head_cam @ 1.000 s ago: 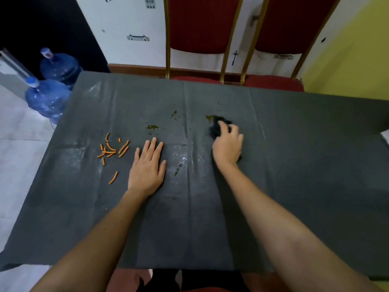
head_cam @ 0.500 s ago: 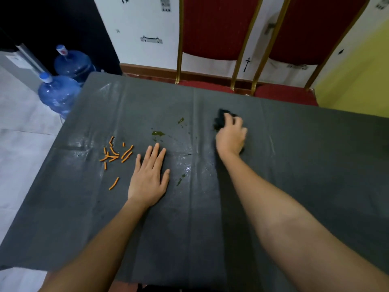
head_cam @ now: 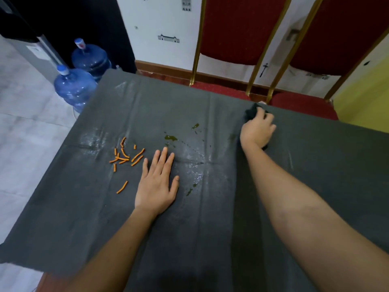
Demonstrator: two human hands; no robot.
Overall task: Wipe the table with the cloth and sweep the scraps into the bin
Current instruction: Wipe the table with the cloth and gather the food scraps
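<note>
Nearest to the camera, the two bare forearms reach forward over the table (head_cam: 210, 239), which is covered with a dark grey sheet. The left hand (head_cam: 156, 184) lies flat on the sheet with the fingers spread wide and holds nothing; it seems to keep the cover in place. Just beside it on its left are the orange scraps (head_cam: 124, 157), a loose group of thin sticks with one stick lying apart nearer to the person. A little beyond the fingertips there are greenish stains (head_cam: 171, 137), with small drops and a wet shine around them. Farther away, near the far edge of the table, the right hand (head_cam: 257, 131) is closed over the dark cloth (head_cam: 251, 112) and presses it on the sheet. I think the wiping is only partly done, because the stains and all scraps are still there. One risk is that the cloth goes over the far edge and falls behind the table, since it is already very near to it. Another is that the thin cover wrinkles under the cloth. Most of the cloth is hidden under the hand. No bin is visible, so I cannot tell where the scraps must go. Behind the table stand two red chairs (head_cam: 237, 32), cut off at the top, and two blue water bottles (head_cam: 73, 87) on the floor.
</note>
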